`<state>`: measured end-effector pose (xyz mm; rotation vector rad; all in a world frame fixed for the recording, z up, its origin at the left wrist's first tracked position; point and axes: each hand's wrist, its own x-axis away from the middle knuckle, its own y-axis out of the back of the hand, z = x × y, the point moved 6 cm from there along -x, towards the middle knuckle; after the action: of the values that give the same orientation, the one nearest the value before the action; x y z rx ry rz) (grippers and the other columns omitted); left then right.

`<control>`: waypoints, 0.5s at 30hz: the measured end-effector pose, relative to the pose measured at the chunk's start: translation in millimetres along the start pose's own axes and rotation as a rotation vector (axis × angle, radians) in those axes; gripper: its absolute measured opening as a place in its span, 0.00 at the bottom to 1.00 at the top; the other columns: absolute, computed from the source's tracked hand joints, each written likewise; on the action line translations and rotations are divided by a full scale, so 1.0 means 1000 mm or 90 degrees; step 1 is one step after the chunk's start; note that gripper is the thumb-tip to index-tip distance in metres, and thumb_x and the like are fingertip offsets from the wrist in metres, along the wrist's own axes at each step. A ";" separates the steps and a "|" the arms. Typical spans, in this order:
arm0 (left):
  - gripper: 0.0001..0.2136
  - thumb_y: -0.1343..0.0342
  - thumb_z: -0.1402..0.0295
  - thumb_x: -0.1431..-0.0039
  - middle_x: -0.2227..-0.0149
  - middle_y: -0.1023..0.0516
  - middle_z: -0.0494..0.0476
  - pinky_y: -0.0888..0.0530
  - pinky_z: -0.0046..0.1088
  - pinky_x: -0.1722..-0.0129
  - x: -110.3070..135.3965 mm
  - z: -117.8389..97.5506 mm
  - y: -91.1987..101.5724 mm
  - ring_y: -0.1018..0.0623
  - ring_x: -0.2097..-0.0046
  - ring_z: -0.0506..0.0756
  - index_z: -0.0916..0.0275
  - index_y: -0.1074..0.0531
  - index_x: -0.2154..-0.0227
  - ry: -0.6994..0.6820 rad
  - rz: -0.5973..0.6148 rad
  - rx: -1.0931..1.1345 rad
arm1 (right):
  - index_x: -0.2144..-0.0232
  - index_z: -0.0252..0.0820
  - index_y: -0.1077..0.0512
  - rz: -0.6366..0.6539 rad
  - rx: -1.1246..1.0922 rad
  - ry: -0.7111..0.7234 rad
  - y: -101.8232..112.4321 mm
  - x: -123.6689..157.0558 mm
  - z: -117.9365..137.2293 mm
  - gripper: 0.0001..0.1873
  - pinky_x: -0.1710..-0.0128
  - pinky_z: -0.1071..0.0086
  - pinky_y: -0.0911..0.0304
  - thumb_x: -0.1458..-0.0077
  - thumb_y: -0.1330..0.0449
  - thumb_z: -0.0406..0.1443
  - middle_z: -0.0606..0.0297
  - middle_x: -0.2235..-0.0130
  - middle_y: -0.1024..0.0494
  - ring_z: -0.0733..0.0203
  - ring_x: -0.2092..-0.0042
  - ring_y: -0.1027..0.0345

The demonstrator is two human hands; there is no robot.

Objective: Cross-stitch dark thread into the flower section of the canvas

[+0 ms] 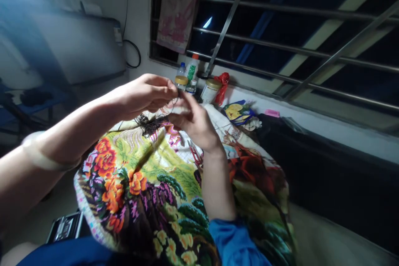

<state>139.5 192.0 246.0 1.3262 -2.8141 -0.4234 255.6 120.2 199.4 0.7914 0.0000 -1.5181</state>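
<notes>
My left hand (pixel 152 94) is raised over the cloth, its thumb and fingers pinched together. My right hand (pixel 196 121) meets it fingertip to fingertip, also pinched. A thin dark thread (pixel 177 102) shows at the fingertips; whether a needle is there too is too small to tell. Below them lies a large cross-stitch cloth (pixel 146 162) with orange flowers, green trees and yellow ground. A tangled bundle of black thread (pixel 150 125) rests on it beneath my left hand. Red-handled scissors (pixel 195 153) lie on the cloth beside my right wrist.
Behind the cloth stand a gold-lidded jar (pixel 212 89), a smaller jar (pixel 181 81) and a white bottle with an orange cap (pixel 193 66). A red plastic bag (pixel 222 87), a blue-and-yellow packet (pixel 238 112) and a pink item (pixel 272 113) sit along the barred window (pixel 264 41).
</notes>
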 end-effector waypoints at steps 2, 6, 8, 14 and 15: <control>0.06 0.43 0.70 0.46 0.83 0.47 0.43 0.47 0.27 0.73 0.025 0.002 0.019 0.46 0.79 0.41 0.66 0.30 0.76 -0.025 -0.016 0.053 | 0.63 0.39 0.27 0.000 -0.084 -0.026 -0.001 -0.007 -0.005 0.24 0.79 0.74 0.41 0.50 0.37 0.54 0.65 0.71 0.27 0.68 0.77 0.39; 0.11 0.38 0.62 0.53 0.84 0.42 0.44 0.51 0.24 0.75 0.077 0.047 0.048 0.47 0.79 0.42 0.64 0.29 0.78 0.056 -0.048 0.038 | 0.77 0.38 0.27 -0.068 -0.123 -0.006 0.018 -0.002 -0.001 0.20 0.80 0.75 0.45 0.54 0.32 0.49 0.69 0.79 0.32 0.69 0.78 0.41; 0.12 0.35 0.59 0.55 0.82 0.35 0.46 0.45 0.23 0.76 0.101 0.078 0.049 0.41 0.77 0.45 0.62 0.28 0.79 0.106 -0.062 0.056 | 0.78 0.37 0.27 -0.053 -0.117 -0.021 0.017 -0.001 -0.003 0.17 0.80 0.74 0.46 0.54 0.32 0.46 0.69 0.80 0.32 0.70 0.79 0.42; 0.11 0.33 0.66 0.56 0.69 0.21 0.58 0.29 0.24 0.73 0.140 0.161 0.022 0.26 0.74 0.50 0.63 0.30 0.78 0.202 -0.238 0.456 | 0.82 0.37 0.30 0.107 -0.078 -0.120 -0.040 -0.022 -0.038 0.12 0.80 0.74 0.50 0.57 0.38 0.41 0.70 0.82 0.35 0.70 0.79 0.45; 0.10 0.34 0.68 0.55 0.69 0.20 0.59 0.29 0.23 0.75 0.143 0.173 0.016 0.25 0.75 0.49 0.64 0.31 0.78 0.232 -0.259 0.511 | 0.82 0.37 0.30 0.122 -0.070 -0.133 -0.049 -0.025 -0.044 0.12 0.80 0.74 0.51 0.57 0.39 0.41 0.70 0.83 0.35 0.70 0.79 0.46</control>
<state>15.6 134.8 67.5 1.8376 -2.4426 0.9620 231.1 169.0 155.4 0.5270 -0.1417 -1.3998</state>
